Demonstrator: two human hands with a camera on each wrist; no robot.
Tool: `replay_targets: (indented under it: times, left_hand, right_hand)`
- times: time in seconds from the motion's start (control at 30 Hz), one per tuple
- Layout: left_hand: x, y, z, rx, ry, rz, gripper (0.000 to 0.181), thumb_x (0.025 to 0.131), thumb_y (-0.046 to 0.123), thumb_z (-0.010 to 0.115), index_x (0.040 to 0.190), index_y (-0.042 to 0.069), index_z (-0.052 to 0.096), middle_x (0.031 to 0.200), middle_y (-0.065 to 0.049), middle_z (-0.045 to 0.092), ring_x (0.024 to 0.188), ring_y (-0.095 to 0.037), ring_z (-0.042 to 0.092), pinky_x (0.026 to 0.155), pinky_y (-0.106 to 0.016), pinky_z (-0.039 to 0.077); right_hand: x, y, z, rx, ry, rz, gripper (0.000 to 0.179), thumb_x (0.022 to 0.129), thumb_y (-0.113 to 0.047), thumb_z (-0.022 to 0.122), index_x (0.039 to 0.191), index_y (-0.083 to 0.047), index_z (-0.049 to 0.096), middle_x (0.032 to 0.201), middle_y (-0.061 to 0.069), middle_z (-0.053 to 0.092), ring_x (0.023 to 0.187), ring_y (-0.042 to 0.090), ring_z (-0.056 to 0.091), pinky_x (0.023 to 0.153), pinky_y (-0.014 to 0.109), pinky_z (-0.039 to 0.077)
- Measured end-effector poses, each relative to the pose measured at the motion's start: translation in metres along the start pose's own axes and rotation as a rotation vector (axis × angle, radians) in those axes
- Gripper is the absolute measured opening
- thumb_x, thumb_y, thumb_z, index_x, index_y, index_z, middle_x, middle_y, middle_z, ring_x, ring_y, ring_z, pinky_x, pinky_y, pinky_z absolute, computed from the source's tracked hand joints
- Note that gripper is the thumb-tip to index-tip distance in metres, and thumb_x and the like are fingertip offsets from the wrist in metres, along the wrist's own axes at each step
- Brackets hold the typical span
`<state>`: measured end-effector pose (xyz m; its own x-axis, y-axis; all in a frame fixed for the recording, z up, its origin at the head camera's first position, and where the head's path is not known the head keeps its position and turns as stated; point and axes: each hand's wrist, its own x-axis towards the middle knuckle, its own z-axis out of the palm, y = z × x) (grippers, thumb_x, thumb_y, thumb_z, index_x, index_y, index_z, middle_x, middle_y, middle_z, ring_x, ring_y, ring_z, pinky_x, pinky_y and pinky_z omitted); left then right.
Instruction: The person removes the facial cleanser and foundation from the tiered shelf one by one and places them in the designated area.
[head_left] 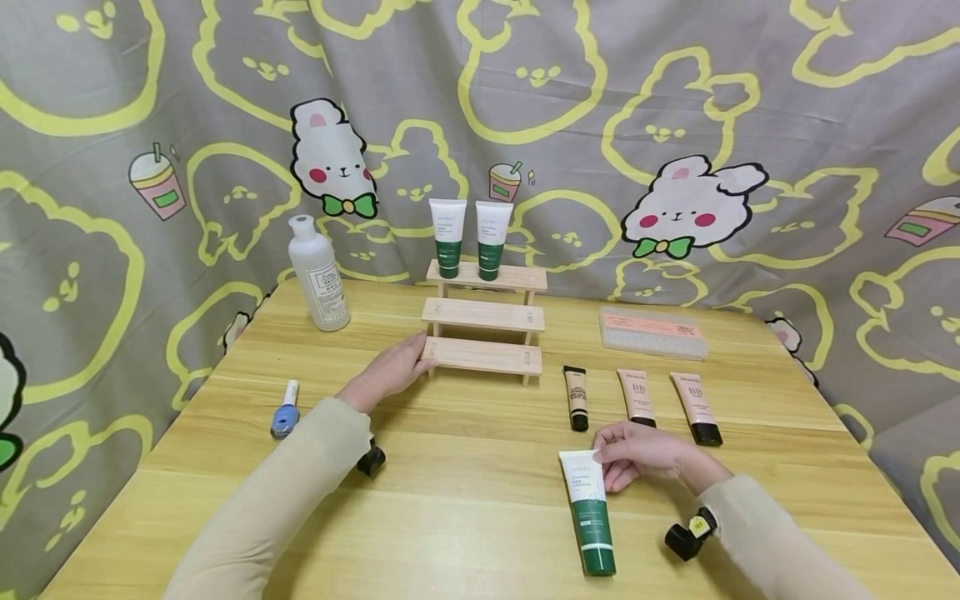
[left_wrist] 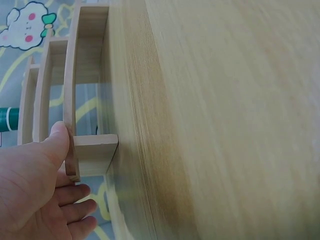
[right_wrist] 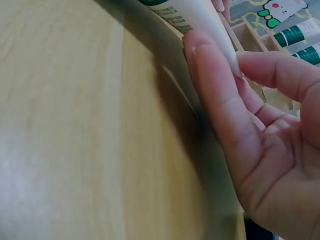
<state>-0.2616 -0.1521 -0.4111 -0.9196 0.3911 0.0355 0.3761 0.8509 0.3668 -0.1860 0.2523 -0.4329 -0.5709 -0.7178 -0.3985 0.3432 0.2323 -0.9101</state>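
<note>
My left hand (head_left: 392,367) pinches the left end of the lowest step of a three-tier wooden stand (head_left: 483,356). In the left wrist view the thumb of that hand (left_wrist: 30,185) lies on the step's edge, with the index finger mostly hidden behind it. My right hand (head_left: 645,454) pinches a white and green squeeze tube (head_left: 587,508) near its flat white end. The right wrist view has the tube (right_wrist: 200,17) between thumb and fingers. Two matching tubes, one on the left (head_left: 447,237) and one on the right (head_left: 492,240), stand cap down on the top step.
A white bottle (head_left: 321,279) stands left of the stand, and a blue nail polish bottle (head_left: 285,410) lies nearer. Right of the stand lie a beige tube (head_left: 576,396), two pink BB tubes (head_left: 637,398) and a clear flat box (head_left: 652,333). Patterned cloth (head_left: 540,108) hangs behind the table (head_left: 450,500).
</note>
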Motion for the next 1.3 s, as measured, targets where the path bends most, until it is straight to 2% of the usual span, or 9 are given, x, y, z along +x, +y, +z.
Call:
replay_targets:
  times: [0.33, 0.6, 0.93, 1.13, 1.3]
  left_hand:
    - [-0.002, 0.002, -0.004, -0.003, -0.009, -0.007, 0.063, 0.097, 0.03, 0.046, 0.14, -0.012, 0.024, 0.141, -0.027, 0.03, 0.13, -0.036, 0.029, 0.107, -0.043, 0.023]
    - [-0.002, 0.001, -0.004, -0.003, -0.005, 0.001, 0.063, 0.098, 0.03, 0.046, 0.139, -0.012, 0.025, 0.141, -0.028, 0.03, 0.13, -0.036, 0.029, 0.108, -0.043, 0.023]
    - [0.0, 0.001, -0.003, 0.005, -0.022, -0.018, 0.063, 0.097, 0.032, 0.046, 0.14, -0.01, 0.025, 0.142, -0.026, 0.03, 0.13, -0.035, 0.029, 0.108, -0.042, 0.023]
    - [0.0, 0.0, -0.002, 0.009, -0.018, -0.014, 0.063, 0.098, 0.031, 0.046, 0.139, -0.011, 0.025, 0.141, -0.027, 0.03, 0.13, -0.037, 0.029, 0.107, -0.043, 0.023]
    - [0.0, 0.0, -0.001, 0.009, -0.009, -0.002, 0.063, 0.097, 0.03, 0.047, 0.139, -0.012, 0.026, 0.141, -0.028, 0.031, 0.129, -0.037, 0.03, 0.107, -0.044, 0.024]
  right_hand:
    - [-0.002, 0.002, -0.001, -0.014, 0.046, 0.006, 0.01, 0.088, -0.004, 0.056, 0.091, 0.004, 0.051, 0.08, 0.019, 0.064, 0.065, 0.02, 0.066, 0.061, 0.031, 0.056]
    - [-0.005, -0.005, 0.003, -0.206, 0.101, 0.046, 0.018, 0.087, -0.01, 0.06, 0.089, 0.007, 0.053, 0.072, 0.019, 0.064, 0.055, 0.018, 0.064, 0.052, 0.027, 0.055]
    - [-0.009, -0.011, 0.004, -0.302, 0.114, 0.06, 0.022, 0.088, -0.015, 0.062, 0.088, 0.005, 0.054, 0.069, 0.017, 0.063, 0.053, 0.017, 0.062, 0.05, 0.029, 0.055]
    - [-0.013, -0.025, 0.002, -0.413, 0.146, 0.037, 0.021, 0.089, -0.015, 0.061, 0.086, 0.005, 0.056, 0.069, 0.018, 0.063, 0.053, 0.021, 0.063, 0.049, 0.033, 0.055]
    - [-0.012, -0.055, -0.009, -0.517, 0.194, -0.009, 0.022, 0.092, -0.015, 0.057, 0.092, 0.007, 0.053, 0.075, 0.02, 0.063, 0.06, 0.029, 0.063, 0.054, 0.039, 0.056]
